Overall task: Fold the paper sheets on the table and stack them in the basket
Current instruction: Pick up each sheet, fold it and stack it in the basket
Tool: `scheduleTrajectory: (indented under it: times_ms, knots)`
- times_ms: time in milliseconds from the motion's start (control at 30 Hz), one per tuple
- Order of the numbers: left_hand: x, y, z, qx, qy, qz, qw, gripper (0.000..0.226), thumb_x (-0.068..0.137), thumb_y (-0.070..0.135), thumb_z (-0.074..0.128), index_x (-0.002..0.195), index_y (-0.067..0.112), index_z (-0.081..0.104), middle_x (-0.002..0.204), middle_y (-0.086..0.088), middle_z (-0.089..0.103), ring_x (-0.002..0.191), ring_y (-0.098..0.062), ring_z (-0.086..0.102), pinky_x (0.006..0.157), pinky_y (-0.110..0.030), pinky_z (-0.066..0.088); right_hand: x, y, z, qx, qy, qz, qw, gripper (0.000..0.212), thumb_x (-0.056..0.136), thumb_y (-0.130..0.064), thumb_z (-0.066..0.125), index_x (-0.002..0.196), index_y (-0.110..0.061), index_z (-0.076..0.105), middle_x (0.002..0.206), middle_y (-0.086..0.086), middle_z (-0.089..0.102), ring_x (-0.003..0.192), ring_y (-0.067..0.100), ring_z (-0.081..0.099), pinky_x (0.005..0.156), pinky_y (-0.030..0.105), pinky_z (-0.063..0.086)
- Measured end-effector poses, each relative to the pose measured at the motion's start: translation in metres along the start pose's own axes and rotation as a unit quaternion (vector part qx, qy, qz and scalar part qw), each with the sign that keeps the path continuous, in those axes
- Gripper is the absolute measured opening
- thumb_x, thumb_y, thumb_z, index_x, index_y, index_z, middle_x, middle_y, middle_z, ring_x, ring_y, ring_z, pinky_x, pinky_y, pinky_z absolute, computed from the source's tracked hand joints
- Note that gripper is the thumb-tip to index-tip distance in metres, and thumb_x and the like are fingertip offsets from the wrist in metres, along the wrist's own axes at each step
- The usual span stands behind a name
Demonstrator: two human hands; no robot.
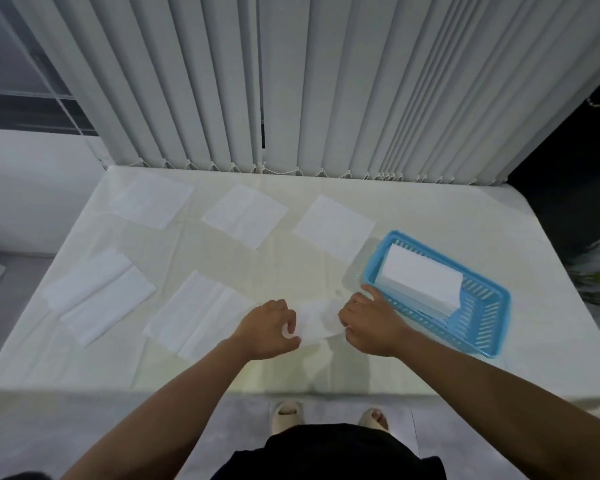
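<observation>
The left grip [269,329], a bare hand, has its fingers curled and pinches the left edge of a small white paper sheet [314,322] at the lower middle of the frame. The right grip [368,323] pinches the same sheet's right edge, with one finger stretched out towards the near left corner of the blue plastic basket [499,299]; whether that finger touches the basket is unclear. The sheet looks crumpled or partly folded between the two grips, just above the cloth-covered bench [430,209].

The basket sits at the right of the frame and holds a stack of folded sheets [423,278]. Five more sheets lie flat on the bench: three in a row across the middle of the frame, at left [151,200], centre [245,214] and right [333,226], and two creased ones at lower left [97,294] and just left of the left grip [198,313].

White vertical blinds [291,81] hang behind the bench across the top of the frame.
</observation>
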State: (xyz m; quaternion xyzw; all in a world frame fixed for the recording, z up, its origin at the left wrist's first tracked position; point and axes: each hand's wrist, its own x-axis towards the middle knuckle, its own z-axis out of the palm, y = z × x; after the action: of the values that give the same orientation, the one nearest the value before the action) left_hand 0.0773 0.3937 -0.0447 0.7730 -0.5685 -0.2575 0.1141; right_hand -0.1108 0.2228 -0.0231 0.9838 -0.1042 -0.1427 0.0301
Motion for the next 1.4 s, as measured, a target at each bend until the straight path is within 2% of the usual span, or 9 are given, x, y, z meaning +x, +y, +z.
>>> scheduleTrajectory:
  times_ms: [133,267,467,600,767,900,1033,1267,1400]
  knots:
    - [-0.003,0.001,0.000,-0.012,-0.010,-0.049,0.999,0.024,0.087,0.052,0.050,0.086,0.028,0.054,0.091,0.011,0.050,0.096,-0.013,0.052,0.075,-0.027,0.035,-0.003,-0.001,0.005,-0.001,-0.038,0.007,0.999,0.039,0.088,-0.043,0.033,0.098,-0.020,0.064,0.104,-0.002,0.066,0.110,0.021,0.052,0.115,0.049,0.014]
    - [0.005,-0.006,0.003,0.030,0.064,-0.053,0.996,0.026,0.095,0.030,0.044,0.116,0.023,0.058,0.116,0.004,0.057,0.114,-0.018,0.052,0.085,-0.028,0.042,0.009,-0.011,0.006,0.032,-0.008,0.032,0.999,0.042,0.091,-0.034,0.035,0.123,-0.019,0.059,0.127,0.002,0.061,0.123,0.023,0.048,0.116,0.046,0.016]
    - [0.007,0.000,0.023,0.153,-0.022,-0.041,0.987,0.071,0.089,0.053,0.000,0.153,0.025,0.012,0.163,-0.004,0.004,0.149,-0.027,0.008,0.120,-0.044,0.006,0.019,-0.038,0.023,0.074,-0.052,0.090,0.992,0.084,0.087,-0.066,-0.008,0.154,-0.018,0.009,0.162,0.001,0.008,0.150,0.024,0.003,0.116,0.048,-0.010]
    - [0.007,-0.003,0.038,0.178,-0.044,-0.058,0.981,0.075,0.088,0.058,-0.002,0.153,0.021,-0.009,0.161,-0.007,-0.014,0.149,-0.027,-0.013,0.117,-0.048,-0.011,0.020,-0.039,0.033,0.087,-0.067,0.111,0.988,0.086,0.082,-0.069,-0.006,0.153,-0.020,-0.005,0.163,-0.001,-0.005,0.149,0.024,-0.008,0.118,0.052,-0.010]
    - [0.005,-0.011,0.036,0.200,-0.039,-0.073,0.976,0.095,0.074,0.069,-0.022,0.153,0.017,-0.006,0.161,-0.010,-0.013,0.149,-0.026,-0.014,0.117,-0.049,-0.013,0.016,-0.029,0.038,0.098,-0.070,0.146,0.982,0.081,0.089,-0.068,0.003,0.153,-0.020,-0.008,0.162,-0.002,-0.009,0.149,0.024,-0.012,0.117,0.053,-0.011]
    - [0.001,-0.015,0.022,0.194,0.000,-0.087,0.977,0.077,0.088,0.058,-0.004,0.152,0.022,0.017,0.162,-0.008,0.004,0.149,-0.027,0.006,0.120,-0.046,-0.002,0.010,-0.025,0.039,0.104,-0.064,0.161,0.979,0.080,0.089,-0.066,0.002,0.153,-0.019,-0.005,0.163,-0.003,-0.006,0.149,0.024,-0.010,0.116,0.052,-0.012]
    - [0.018,-0.002,0.009,0.140,0.070,-0.068,0.985,0.050,0.096,0.046,0.027,0.130,0.024,0.056,0.140,-0.002,0.048,0.129,-0.024,0.041,0.108,-0.037,0.029,0.014,-0.026,0.030,0.092,-0.055,0.162,0.981,0.090,0.080,-0.066,-0.014,0.154,-0.018,0.003,0.163,-0.001,0.003,0.150,0.024,-0.004,0.116,0.049,-0.011]
    - [0.052,0.030,0.012,0.087,0.015,-0.102,0.991,0.038,0.095,0.032,0.048,0.129,0.015,0.047,0.128,-0.004,0.054,0.121,-0.024,0.047,0.097,-0.036,0.038,0.007,-0.025,0.036,0.075,-0.059,0.163,0.982,0.105,0.072,-0.070,-0.030,0.154,-0.016,0.009,0.162,0.001,0.007,0.149,0.029,0.000,0.114,0.051,-0.011]
    - [0.066,0.033,0.007,0.010,-0.046,-0.150,0.988,0.031,0.090,0.021,0.052,0.119,0.011,0.051,0.122,-0.007,0.060,0.116,-0.027,0.054,0.092,-0.036,0.045,0.000,-0.022,0.033,0.098,-0.064,0.148,0.982,0.101,0.073,-0.073,-0.022,0.154,-0.018,0.006,0.163,0.000,0.002,0.149,0.028,-0.003,0.115,0.049,-0.012]
